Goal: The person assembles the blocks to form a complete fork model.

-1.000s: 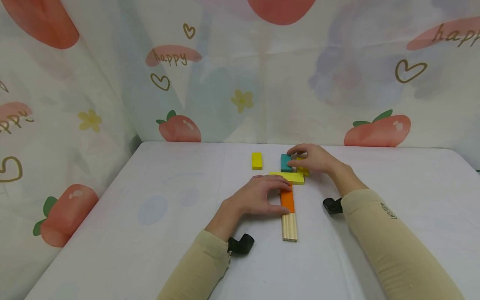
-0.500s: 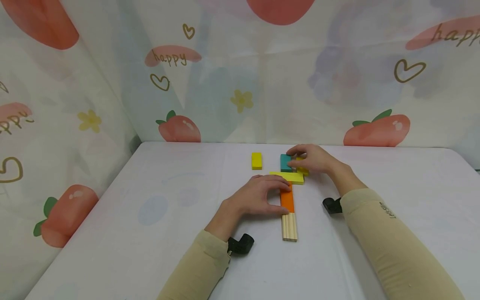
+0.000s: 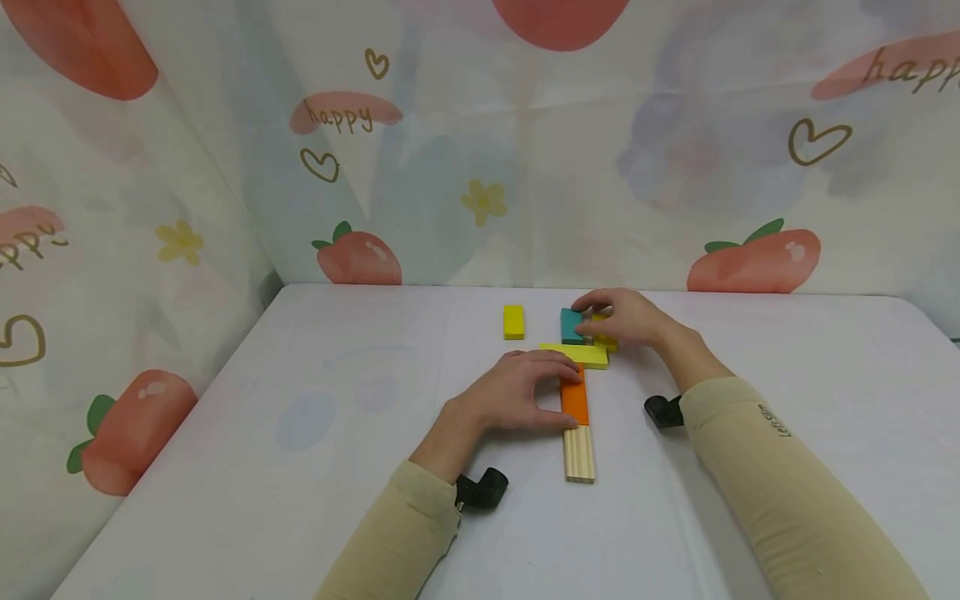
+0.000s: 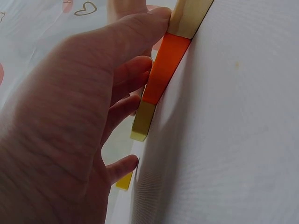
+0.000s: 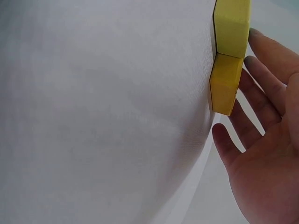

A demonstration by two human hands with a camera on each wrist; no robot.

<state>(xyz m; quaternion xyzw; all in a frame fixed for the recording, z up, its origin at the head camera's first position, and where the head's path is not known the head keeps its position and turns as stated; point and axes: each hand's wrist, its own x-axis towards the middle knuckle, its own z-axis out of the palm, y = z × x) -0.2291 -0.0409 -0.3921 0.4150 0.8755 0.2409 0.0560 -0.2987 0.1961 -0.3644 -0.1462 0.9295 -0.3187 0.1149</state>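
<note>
A row of wooden blocks lies on the table. Nearest is a plain ridged wood block (image 3: 579,456), then an orange block (image 3: 575,402), with a light yellow block (image 3: 588,357) set crosswise beyond. My left hand (image 3: 517,392) rests over the orange block, its thumb tip where orange meets plain wood and its fingers spread towards the far end. My right hand (image 3: 633,317) touches the teal block (image 3: 572,326) with thumb and fingertips. Under that hand a golden yellow block (image 5: 226,84), partly covered in the head view, meets the light yellow one.
A separate yellow block (image 3: 513,322) lies left of the teal one, near the table's back edge. A printed cloth backdrop (image 3: 570,167) rises behind the table (image 3: 262,517) and along its left side. Black wrist cameras project inward from both sleeves.
</note>
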